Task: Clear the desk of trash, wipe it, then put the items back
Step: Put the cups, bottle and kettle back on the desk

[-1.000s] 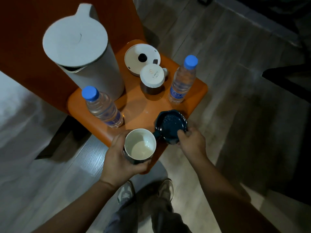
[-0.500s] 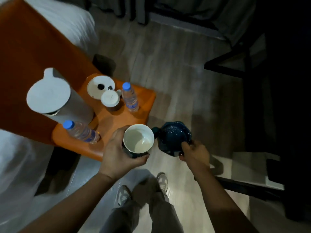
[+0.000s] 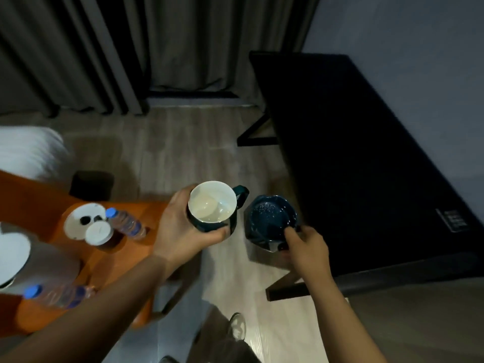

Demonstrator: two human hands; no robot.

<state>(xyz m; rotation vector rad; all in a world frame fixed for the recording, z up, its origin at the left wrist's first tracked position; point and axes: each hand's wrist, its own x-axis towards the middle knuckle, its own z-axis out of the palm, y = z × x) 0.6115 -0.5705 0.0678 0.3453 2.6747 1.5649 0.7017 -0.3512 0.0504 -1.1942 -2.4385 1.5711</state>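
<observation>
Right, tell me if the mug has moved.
Yes: the mug, in the left hand, has moved right, off the orange table toward the black desk.

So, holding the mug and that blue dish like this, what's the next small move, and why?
Probably swing both right and set them on the black desk: the mug and blue dish are held above the floor, and the desk lies just beside the dish.
</observation>
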